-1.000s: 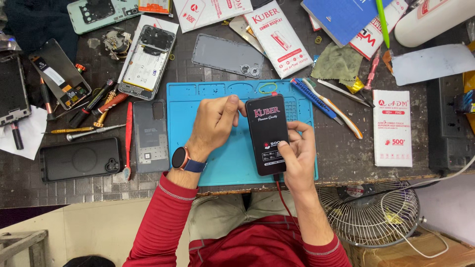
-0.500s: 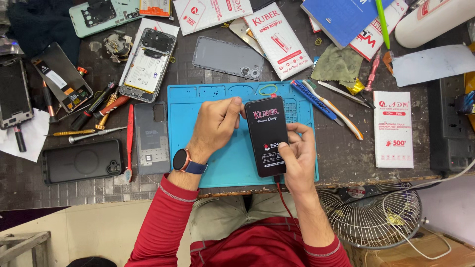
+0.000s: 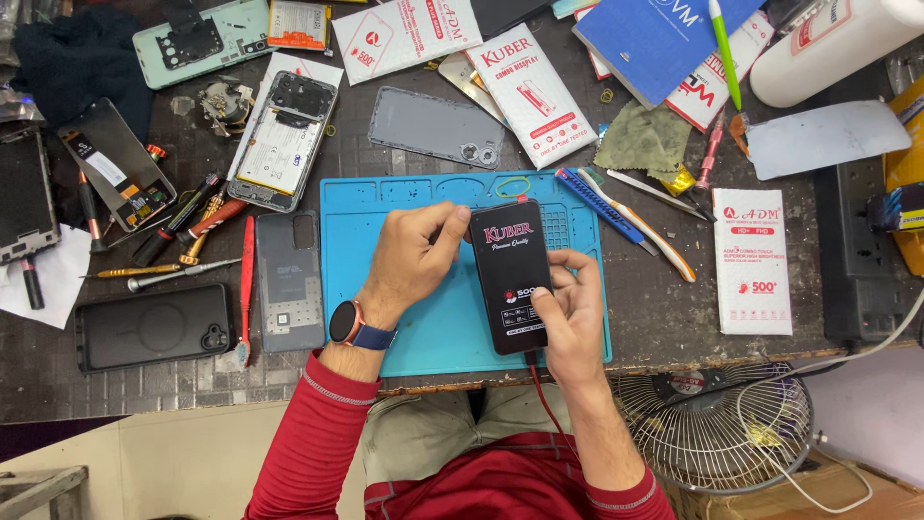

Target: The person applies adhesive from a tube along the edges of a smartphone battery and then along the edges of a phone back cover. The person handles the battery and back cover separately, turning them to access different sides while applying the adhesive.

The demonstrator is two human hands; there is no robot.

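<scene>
Black phone-shaped slab [image 3: 511, 276] standing lengthwise on the blue work mat [image 3: 423, 327], right of the mat's middle, lower end reaching the mat's near edge, red cable [image 3: 547, 404] trailing from that end down past the worktop's near edge. Left hand [image 3: 414, 255] resting on the mat just left of the slab, fingers curled and pressed together, fingertips touching the slab's upper left edge; smartwatch [image 3: 348, 323] on the wrist above a red sleeve. Right hand [image 3: 570, 308] cupped against the slab's lower right side, thumb pressed flat on its face near the bottom, remaining fingers bent close together along the right edge. Slab thus pinched lightly between both hands. Blue-handled cutter [image 3: 604, 209] lying diagonally across the mat's far right corner. Opened phone body [image 3: 284, 144] with battery exposed beyond the mat's far left corner, grey back cover [image 3: 435, 127] just beyond the far edge. Dark phone case [image 3: 154, 325] and screwdrivers [image 3: 164, 274] toward the worktop's left edge. White flat box [image 3: 757, 260] toward the right edge. Small wire-guard fan [image 3: 717, 429] below the near right corner.
</scene>
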